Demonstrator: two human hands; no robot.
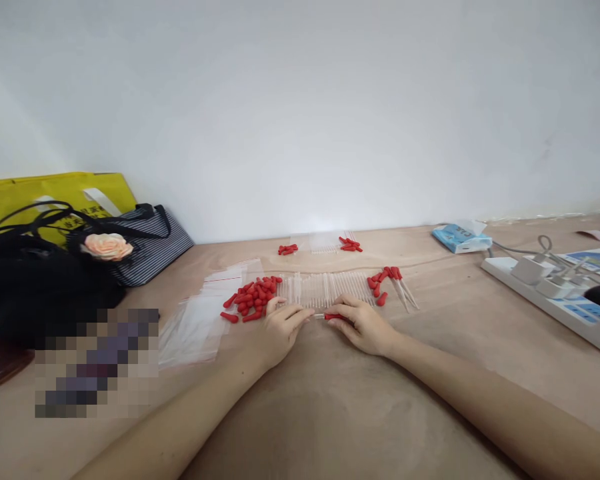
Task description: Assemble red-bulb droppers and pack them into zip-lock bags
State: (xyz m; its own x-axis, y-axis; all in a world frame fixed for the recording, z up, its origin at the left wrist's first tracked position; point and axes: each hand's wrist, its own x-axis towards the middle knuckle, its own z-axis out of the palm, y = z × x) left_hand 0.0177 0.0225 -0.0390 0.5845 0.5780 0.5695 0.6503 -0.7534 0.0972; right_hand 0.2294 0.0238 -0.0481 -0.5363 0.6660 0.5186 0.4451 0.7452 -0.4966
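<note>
Tube (319,316), thin and clear, lying nearly level at the centre of the frame, with a red bulb (333,317) at its right end, low over the wooden surface (355,413). Left hand (283,327) closed on the tube, fingertips pinching it and hiding much of its length; right hand (363,327) closed around the bulb. Hard to tell how deep the fit between them. Tube likely very light, stiff and slick, apt to roll between fingertips, and fragile if glass; impossible to tell glass from plastic here. Best gripped close to the joint, straight in line with the bulb, to spare the thin length any bending. Bulb probably soft, springy and less slippery; better held round the narrow neck than the fat end, likely to squash under a push. Just beyond both hands, a row of clear tubes (325,288), loose enough by the look of it to roll if brushed. Heap of red bulbs (253,297) left of centre, capped tubes (403,293) fanned out right of centre.
</note>
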